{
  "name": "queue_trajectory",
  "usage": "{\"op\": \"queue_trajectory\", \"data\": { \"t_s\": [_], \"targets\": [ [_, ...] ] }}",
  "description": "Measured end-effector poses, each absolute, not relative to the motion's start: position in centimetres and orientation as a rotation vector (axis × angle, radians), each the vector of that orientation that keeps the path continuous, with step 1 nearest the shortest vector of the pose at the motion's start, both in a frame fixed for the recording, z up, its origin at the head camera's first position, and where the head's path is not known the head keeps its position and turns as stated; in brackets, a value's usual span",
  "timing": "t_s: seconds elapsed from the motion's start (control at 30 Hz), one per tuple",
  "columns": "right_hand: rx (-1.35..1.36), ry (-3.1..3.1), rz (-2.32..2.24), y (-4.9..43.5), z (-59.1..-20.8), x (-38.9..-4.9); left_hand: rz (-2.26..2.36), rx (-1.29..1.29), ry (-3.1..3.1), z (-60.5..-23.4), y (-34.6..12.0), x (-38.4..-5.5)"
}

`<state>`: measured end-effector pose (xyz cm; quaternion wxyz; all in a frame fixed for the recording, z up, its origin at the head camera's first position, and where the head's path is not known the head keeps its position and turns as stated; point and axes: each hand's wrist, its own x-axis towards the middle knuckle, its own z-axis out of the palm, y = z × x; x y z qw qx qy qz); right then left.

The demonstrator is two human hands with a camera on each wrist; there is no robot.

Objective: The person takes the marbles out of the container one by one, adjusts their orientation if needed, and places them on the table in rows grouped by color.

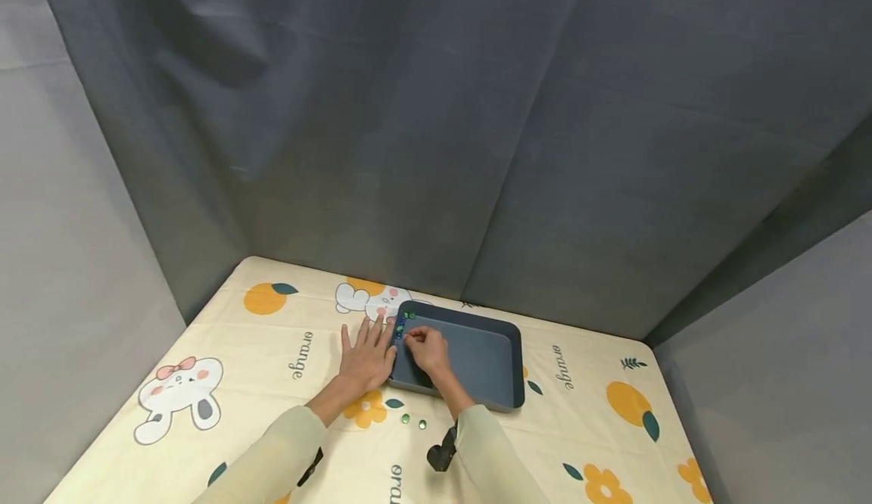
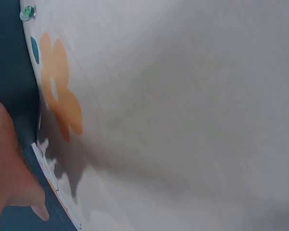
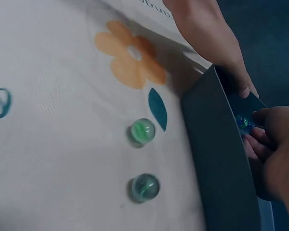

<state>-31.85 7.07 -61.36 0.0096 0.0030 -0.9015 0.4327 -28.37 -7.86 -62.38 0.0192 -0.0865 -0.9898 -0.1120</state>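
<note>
A dark grey rectangular tray lies on the patterned cloth, with several blue and green glass marbles lined up along its left wall inside. My left hand is spread flat at the tray's left edge, its fingers straight and the thumb at the rim. Inside the tray, my right hand has thumb and fingers drawn together beside that row. In the right wrist view a blue-green marble shows at the tips of the right fingers, seemingly pinched; the tray wall partly hides it.
Two greenish clear marbles, a nearer one and another, lie on the cloth outside the tray's front wall. The cream cloth has printed flowers, oranges and rabbits. Grey curtains stand behind the table and at both sides.
</note>
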Motion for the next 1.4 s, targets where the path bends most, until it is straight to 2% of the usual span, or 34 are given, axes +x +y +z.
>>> {"op": "queue_trajectory", "data": {
  "t_s": [0.4, 1.07, 1.23, 1.4],
  "targets": [
    [-0.043, -2.836, 1.238, 6.1, -61.5, -33.6, -0.336, -0.247, -3.089, -62.5, -7.9, -28.4],
    [-0.112, -2.87, 1.152, 5.0, -61.0, -33.9, -0.327, -0.272, -3.071, -63.4, -8.0, -28.8],
    [-0.163, -2.829, 1.186, 5.3, -61.5, -33.7, -0.355, -0.285, -3.077, -62.8, -7.8, -28.6],
    [-0.203, -2.725, 1.408, 5.6, -61.7, -33.6, -0.324, -0.26, -3.094, -62.7, -8.0, -28.5]
  ]
}}
